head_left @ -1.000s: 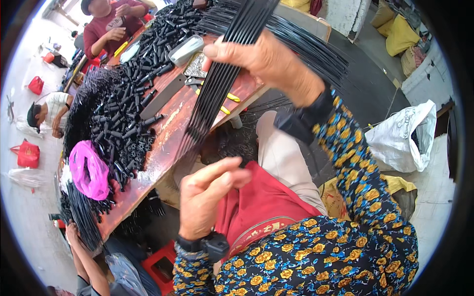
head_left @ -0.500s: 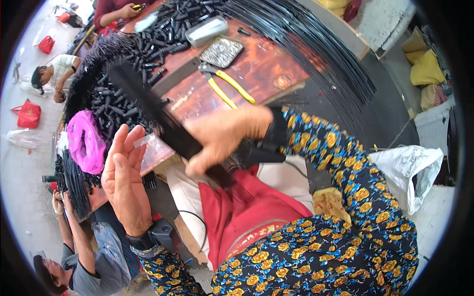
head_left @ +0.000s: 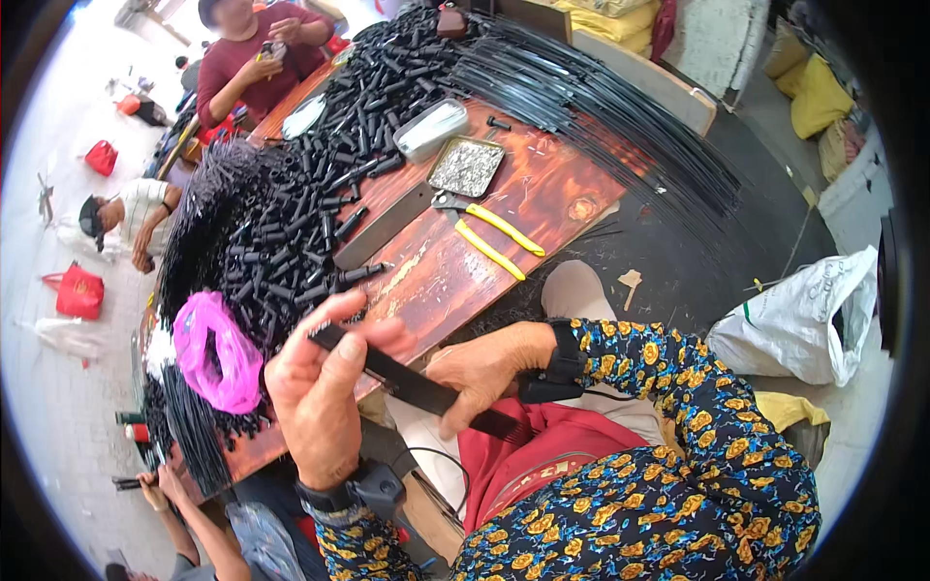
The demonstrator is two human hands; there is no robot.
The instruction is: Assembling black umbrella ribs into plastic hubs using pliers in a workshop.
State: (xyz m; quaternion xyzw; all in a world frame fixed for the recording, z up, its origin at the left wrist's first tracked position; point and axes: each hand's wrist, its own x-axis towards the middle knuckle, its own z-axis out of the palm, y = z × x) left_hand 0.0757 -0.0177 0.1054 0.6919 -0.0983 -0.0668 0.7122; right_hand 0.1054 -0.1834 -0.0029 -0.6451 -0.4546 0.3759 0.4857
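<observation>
A long black bar [head_left: 402, 381] with a finely toothed lower end slants across my lap; I cannot make out its exact kind. My right hand [head_left: 494, 366] is closed round its lower part, thumb on top. The upper end lies between the thumb and fingers of my left hand [head_left: 325, 397], whose fingertips are partly blurred. Under the toothed end is the red cloth [head_left: 557, 450] on my lap. Beyond my hands, yellow-handled cutting pliers [head_left: 492, 242] rest on the reddish wooden table [head_left: 436, 290].
Black cylindrical pieces [head_left: 276, 257] are heaped at the left. A tray of small metal bits [head_left: 467, 167], a clear box [head_left: 430, 130] and long black rods [head_left: 620, 126] lie farther back. A pink bag [head_left: 215, 353] hangs at the left edge. Other people [head_left: 262, 58] work nearby.
The bar has come down and nearer to my lap. My left hand, apart from it before, now has its upper end between thumb and fingers. The view has shifted.
</observation>
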